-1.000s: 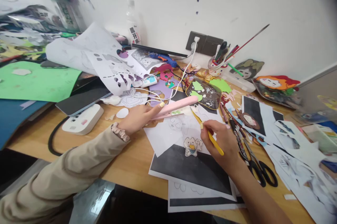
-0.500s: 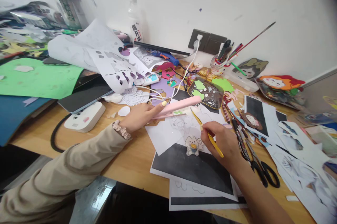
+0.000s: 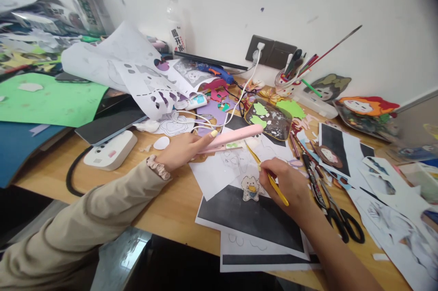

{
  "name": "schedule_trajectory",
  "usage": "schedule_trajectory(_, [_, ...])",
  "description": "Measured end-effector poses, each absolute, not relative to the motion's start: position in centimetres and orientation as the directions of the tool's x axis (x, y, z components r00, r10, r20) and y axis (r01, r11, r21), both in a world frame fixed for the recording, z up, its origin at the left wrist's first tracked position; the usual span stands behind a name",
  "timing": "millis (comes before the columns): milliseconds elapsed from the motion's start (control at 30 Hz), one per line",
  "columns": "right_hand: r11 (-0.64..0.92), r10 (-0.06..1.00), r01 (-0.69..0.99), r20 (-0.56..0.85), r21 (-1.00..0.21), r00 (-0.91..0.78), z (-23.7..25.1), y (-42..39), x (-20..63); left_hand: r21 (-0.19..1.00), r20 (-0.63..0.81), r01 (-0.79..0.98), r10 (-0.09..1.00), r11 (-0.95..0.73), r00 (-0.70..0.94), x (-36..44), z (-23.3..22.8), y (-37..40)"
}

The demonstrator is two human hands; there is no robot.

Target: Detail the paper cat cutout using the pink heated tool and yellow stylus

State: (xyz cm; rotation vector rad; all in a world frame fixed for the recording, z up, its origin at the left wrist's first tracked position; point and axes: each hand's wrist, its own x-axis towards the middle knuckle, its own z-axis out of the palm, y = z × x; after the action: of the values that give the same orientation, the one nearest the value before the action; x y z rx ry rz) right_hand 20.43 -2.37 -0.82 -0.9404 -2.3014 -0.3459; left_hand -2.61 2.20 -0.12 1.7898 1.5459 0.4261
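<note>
My left hand (image 3: 185, 148) is closed round a pink hair straightener (image 3: 236, 137), its arms spread apart towards the right. Its white cord (image 3: 243, 92) seems to lead to the wall socket. In my right hand (image 3: 285, 181) are yellow tweezers (image 3: 273, 184), pinched between thumb and fingers. Their tips reach close to the straightener's open end, where a small pale piece with green (image 3: 251, 143) lies; whether they touch it I cannot tell. Just below the tweezers a cut-out cartoon animal (image 3: 251, 189) lies on a sheet with a black panel (image 3: 253, 218). Pencil-sketched paper (image 3: 214, 174) lies under the straightener.
Scissors (image 3: 345, 225) and pens (image 3: 312, 177) lie right of my right hand. A dark tray (image 3: 282, 122) with green scraps stands behind. A white box-shaped device (image 3: 111, 150) and a phone-like slab (image 3: 111, 120) are left. A pen cup (image 3: 285, 83) stands by the wall.
The tweezers' tips have shifted slightly left, with my right hand following. My left hand and the straightener hold nearly the same place. The whole view has moved slightly.
</note>
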Motion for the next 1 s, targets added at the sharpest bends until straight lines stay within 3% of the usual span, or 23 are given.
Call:
schedule_trajectory(800, [0.747,0.550,0.662,0.609,-0.052,-0.572,-1.40,-2.57,20.51,0.689,-0.200,0.724,0.953,-0.027,0.226,-2.59,-0.23,2.27])
schedule_trajectory(1000, [0.685,0.613,0.717,0.630,-0.125,-0.476,-0.89,-3.02,19.95,0.681,-0.169,0.730,0.960,-0.051,0.225,-2.56,-0.23,2.18])
